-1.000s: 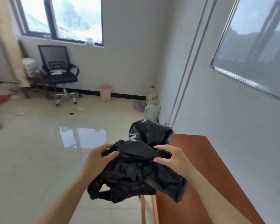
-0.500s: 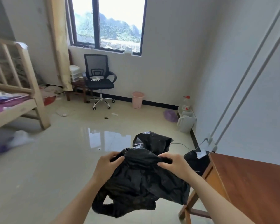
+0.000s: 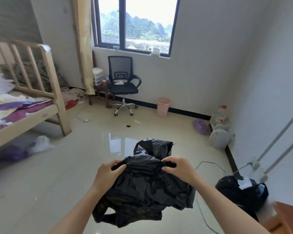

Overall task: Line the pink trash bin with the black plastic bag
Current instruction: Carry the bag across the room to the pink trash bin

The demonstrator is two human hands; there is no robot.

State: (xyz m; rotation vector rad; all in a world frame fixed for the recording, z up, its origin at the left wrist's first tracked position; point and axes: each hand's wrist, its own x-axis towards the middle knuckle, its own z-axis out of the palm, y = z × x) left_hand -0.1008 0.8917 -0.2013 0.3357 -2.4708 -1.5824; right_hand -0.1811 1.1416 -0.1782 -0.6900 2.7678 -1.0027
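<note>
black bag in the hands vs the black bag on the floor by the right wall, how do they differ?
The held black bag hangs crumpled and slack in the air, gripped at its top by the left hand and right hand; the floor bag sits bulging on the tiles, touched by no hand. The held black bag shows only black plastic; the floor bag has white and blue items showing at its top. Both are glossy black plastic.

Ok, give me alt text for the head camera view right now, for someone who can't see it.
Two bare hands, left hand and right hand, pinch a crumpled black plastic bag at its top edge, held up above a glossy tiled floor. The empty-looking pink plastic trash bin stands across the room against the far wall, right of a black mesh office chair.
</note>
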